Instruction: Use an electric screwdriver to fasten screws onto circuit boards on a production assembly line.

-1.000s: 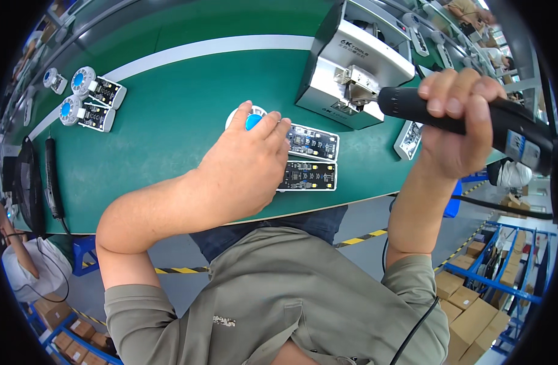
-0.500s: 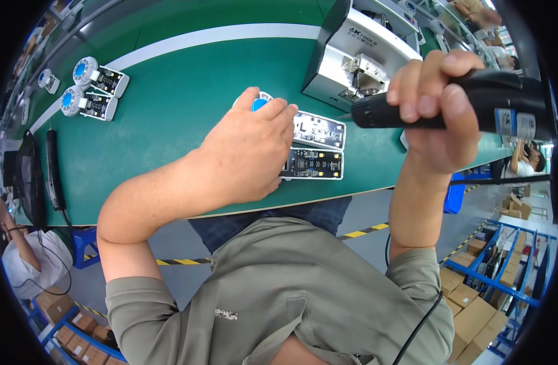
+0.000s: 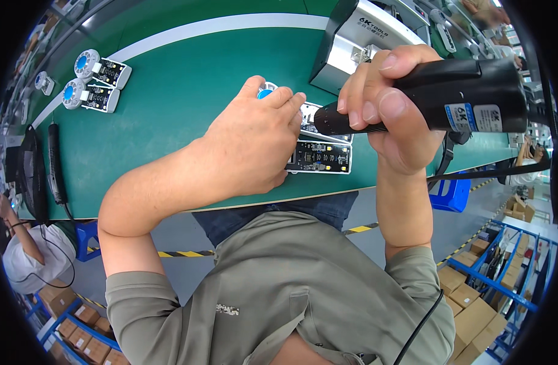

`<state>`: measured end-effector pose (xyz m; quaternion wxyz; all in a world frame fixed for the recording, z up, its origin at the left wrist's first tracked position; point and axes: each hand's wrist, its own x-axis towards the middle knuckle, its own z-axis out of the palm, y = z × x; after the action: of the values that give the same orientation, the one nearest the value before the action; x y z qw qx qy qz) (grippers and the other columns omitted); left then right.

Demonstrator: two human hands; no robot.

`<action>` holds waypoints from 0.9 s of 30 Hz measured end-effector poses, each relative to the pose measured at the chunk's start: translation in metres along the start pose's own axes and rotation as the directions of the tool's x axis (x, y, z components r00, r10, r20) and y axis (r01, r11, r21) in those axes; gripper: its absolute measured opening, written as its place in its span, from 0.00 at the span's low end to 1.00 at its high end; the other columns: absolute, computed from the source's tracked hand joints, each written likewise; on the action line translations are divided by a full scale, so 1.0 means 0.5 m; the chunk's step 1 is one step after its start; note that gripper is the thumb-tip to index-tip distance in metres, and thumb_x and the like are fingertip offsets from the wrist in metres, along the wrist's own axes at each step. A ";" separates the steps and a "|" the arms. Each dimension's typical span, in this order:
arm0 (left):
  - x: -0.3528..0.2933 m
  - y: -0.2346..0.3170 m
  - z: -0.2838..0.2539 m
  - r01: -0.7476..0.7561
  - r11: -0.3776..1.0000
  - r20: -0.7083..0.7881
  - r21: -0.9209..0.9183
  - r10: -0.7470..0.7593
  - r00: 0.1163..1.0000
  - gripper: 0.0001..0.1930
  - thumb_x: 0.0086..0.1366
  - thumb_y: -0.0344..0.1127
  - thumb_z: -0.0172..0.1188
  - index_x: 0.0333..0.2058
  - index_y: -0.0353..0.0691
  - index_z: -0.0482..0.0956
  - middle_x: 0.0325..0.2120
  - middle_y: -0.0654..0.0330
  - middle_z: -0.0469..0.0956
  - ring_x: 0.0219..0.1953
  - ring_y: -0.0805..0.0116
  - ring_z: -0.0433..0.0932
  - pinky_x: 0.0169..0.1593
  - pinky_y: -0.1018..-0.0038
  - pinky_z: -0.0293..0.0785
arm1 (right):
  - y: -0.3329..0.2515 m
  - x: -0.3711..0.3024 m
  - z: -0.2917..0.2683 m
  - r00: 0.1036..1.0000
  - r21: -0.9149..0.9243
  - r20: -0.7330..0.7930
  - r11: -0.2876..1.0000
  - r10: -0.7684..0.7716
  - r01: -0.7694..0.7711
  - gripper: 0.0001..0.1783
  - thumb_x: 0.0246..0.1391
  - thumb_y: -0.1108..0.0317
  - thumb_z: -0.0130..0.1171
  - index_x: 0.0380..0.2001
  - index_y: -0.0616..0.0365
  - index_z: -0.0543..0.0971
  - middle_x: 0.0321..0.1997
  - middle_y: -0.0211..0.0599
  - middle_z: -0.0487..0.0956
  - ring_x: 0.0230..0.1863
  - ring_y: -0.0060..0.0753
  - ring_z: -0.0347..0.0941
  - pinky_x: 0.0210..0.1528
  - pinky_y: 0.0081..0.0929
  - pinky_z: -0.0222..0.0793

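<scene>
My right hand [image 3: 393, 112] is wrapped around a black electric screwdriver [image 3: 473, 91], held nearly level. Its nose end is over the upper of two white housings [image 3: 307, 114], hiding much of it; the bit's tip cannot be made out. My left hand [image 3: 251, 143] is closed over the left ends of both housings, pressing them to the green table. The lower housing [image 3: 321, 157] shows a black circuit board with small yellow squares. A round part with a blue centre [image 3: 265, 93] peeks out beyond my left fingers.
A silver and black screw feeder [image 3: 346, 52] stands at the back right. Two similar units with blue-centred discs [image 3: 99, 85] lie at the far left. Another screwdriver [image 3: 55, 164] lies near the left edge. A person in white [image 3: 38, 255] sits at left; blue racks with cartons [image 3: 467, 298] stand right.
My right hand has brought the screwdriver left, from beside the upper housing to over it. My left hand keeps its hold, and the view has shifted slightly.
</scene>
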<state>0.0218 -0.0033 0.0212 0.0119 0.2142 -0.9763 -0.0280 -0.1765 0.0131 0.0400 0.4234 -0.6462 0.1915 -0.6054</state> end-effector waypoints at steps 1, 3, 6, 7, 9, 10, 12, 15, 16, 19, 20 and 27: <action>0.000 0.000 -0.001 0.004 1.000 0.013 -0.002 -0.004 1.000 0.33 0.44 0.46 0.70 0.47 0.31 0.74 0.56 0.50 0.70 0.56 0.57 0.67 0.59 0.56 0.59 | 0.001 0.000 -0.001 1.000 0.002 0.012 1.000 0.000 0.000 0.15 0.53 0.74 0.50 0.46 0.58 0.69 0.21 0.31 0.70 0.20 0.24 0.68 0.29 0.22 0.69; 0.003 0.000 -0.004 0.008 1.000 0.033 -0.008 -0.008 0.999 0.33 0.44 0.46 0.70 0.47 0.31 0.74 0.56 0.50 0.70 0.56 0.58 0.67 0.59 0.56 0.59 | 0.002 0.002 -0.002 1.000 0.019 0.026 1.000 -0.006 0.006 0.15 0.53 0.74 0.50 0.46 0.58 0.69 0.21 0.31 0.70 0.20 0.24 0.68 0.29 0.23 0.69; 0.006 -0.001 -0.008 0.003 1.000 0.090 -0.017 -0.002 0.996 0.33 0.44 0.47 0.69 0.46 0.31 0.75 0.55 0.50 0.70 0.56 0.58 0.67 0.58 0.55 0.59 | 0.004 0.005 -0.002 0.998 0.059 0.054 0.998 -0.040 0.037 0.15 0.53 0.73 0.51 0.46 0.58 0.69 0.21 0.31 0.70 0.19 0.24 0.69 0.29 0.23 0.70; 0.005 -0.001 -0.009 0.008 1.000 0.092 -0.020 -0.006 0.996 0.33 0.44 0.47 0.69 0.46 0.31 0.75 0.55 0.50 0.70 0.56 0.58 0.67 0.58 0.55 0.59 | 0.005 0.005 -0.001 0.998 0.063 0.056 0.997 -0.037 0.033 0.15 0.53 0.73 0.51 0.46 0.58 0.69 0.21 0.31 0.70 0.19 0.24 0.69 0.29 0.23 0.70; 0.004 0.000 -0.008 0.003 1.000 0.085 -0.007 -0.002 0.996 0.33 0.45 0.48 0.69 0.46 0.31 0.75 0.55 0.50 0.70 0.55 0.58 0.67 0.58 0.56 0.59 | 0.005 0.004 0.001 0.999 0.048 0.040 0.999 -0.008 0.006 0.14 0.53 0.74 0.53 0.44 0.58 0.69 0.21 0.31 0.71 0.19 0.24 0.69 0.29 0.23 0.70; 0.003 0.000 -0.008 0.000 1.000 0.081 -0.001 0.000 0.997 0.33 0.45 0.48 0.69 0.46 0.31 0.76 0.55 0.50 0.70 0.55 0.58 0.67 0.58 0.56 0.59 | 0.005 0.003 0.002 1.000 0.040 0.031 0.999 0.006 -0.008 0.14 0.53 0.74 0.54 0.44 0.57 0.69 0.21 0.31 0.71 0.19 0.24 0.69 0.29 0.23 0.70; 0.003 0.001 -0.009 0.001 1.000 0.079 0.001 -0.001 0.997 0.33 0.45 0.48 0.69 0.46 0.31 0.76 0.55 0.50 0.70 0.55 0.58 0.66 0.58 0.56 0.59 | 0.007 0.003 0.002 0.999 0.034 0.025 0.999 0.026 -0.027 0.14 0.52 0.74 0.55 0.43 0.57 0.69 0.21 0.31 0.71 0.19 0.24 0.69 0.29 0.23 0.70; 0.000 0.003 -0.014 -0.002 1.000 0.103 0.000 0.002 0.995 0.32 0.46 0.48 0.68 0.47 0.31 0.76 0.55 0.50 0.70 0.55 0.59 0.66 0.58 0.56 0.59 | 0.010 0.007 0.005 0.996 0.042 0.089 0.999 0.028 -0.032 0.13 0.51 0.74 0.57 0.41 0.56 0.69 0.21 0.31 0.71 0.20 0.24 0.69 0.30 0.24 0.70; -0.001 0.004 -0.015 -0.002 1.000 0.110 0.001 0.002 0.994 0.32 0.46 0.48 0.68 0.47 0.32 0.76 0.55 0.50 0.70 0.54 0.59 0.66 0.58 0.55 0.59 | 0.010 0.007 0.006 0.993 0.044 0.112 0.998 0.028 -0.033 0.13 0.51 0.74 0.58 0.40 0.55 0.69 0.21 0.31 0.71 0.20 0.25 0.69 0.30 0.24 0.70; 0.001 0.005 -0.011 0.003 1.000 0.113 0.023 -0.006 0.994 0.32 0.46 0.49 0.68 0.47 0.31 0.76 0.55 0.49 0.70 0.54 0.59 0.66 0.57 0.55 0.59 | 0.005 0.004 0.014 0.987 0.044 0.152 0.998 0.044 -0.051 0.13 0.50 0.75 0.58 0.38 0.55 0.69 0.21 0.31 0.71 0.20 0.25 0.70 0.30 0.24 0.71; 0.002 0.005 -0.009 0.001 0.999 0.116 0.037 -0.005 0.993 0.32 0.47 0.49 0.68 0.47 0.31 0.76 0.55 0.49 0.70 0.54 0.59 0.66 0.57 0.55 0.59 | 0.002 0.001 0.017 0.985 0.040 0.167 0.998 0.050 -0.057 0.13 0.50 0.75 0.59 0.38 0.55 0.69 0.21 0.31 0.71 0.20 0.25 0.70 0.30 0.24 0.71; 0.003 -0.002 -0.008 -0.030 0.998 0.085 0.048 0.026 0.996 0.33 0.47 0.49 0.68 0.47 0.30 0.76 0.56 0.49 0.70 0.54 0.59 0.66 0.58 0.55 0.59 | -0.018 -0.004 -0.008 0.998 0.096 0.037 0.995 -0.044 0.040 0.15 0.51 0.75 0.56 0.44 0.60 0.71 0.21 0.32 0.72 0.21 0.27 0.70 0.29 0.26 0.71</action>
<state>0.0211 -0.0047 0.0251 -0.0341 0.1995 -0.9792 -0.0127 -0.1828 0.0183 0.0454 0.4445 -0.6408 0.1405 -0.6100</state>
